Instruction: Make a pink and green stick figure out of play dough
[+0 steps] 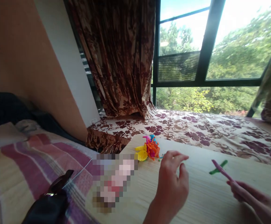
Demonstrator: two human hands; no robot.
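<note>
My left hand (172, 179) hovers over the pale wooden table, thumb and forefinger apart in a curved shape, with nothing visible between them. In my right hand (254, 194), at the lower right, is a slim pinkish-purple clay tool (222, 169). Its tip crosses over a green strip of modelling clay (223, 165) on the tabletop; whether the two touch, I cannot tell. Beyond my left hand lies a cluster of clay pieces: an orange textured lump (153, 149), a yellow piece (142, 154), and smaller pink and blue bits (152, 137).
The wooden table (203, 193) stands against a window ledge (217, 127) with a flowered cover. On its left edge a pixelated patch hides something. A dark bag (48, 202) rests beside a striped bed (21, 155). Brown curtains (121, 56) hang by the window.
</note>
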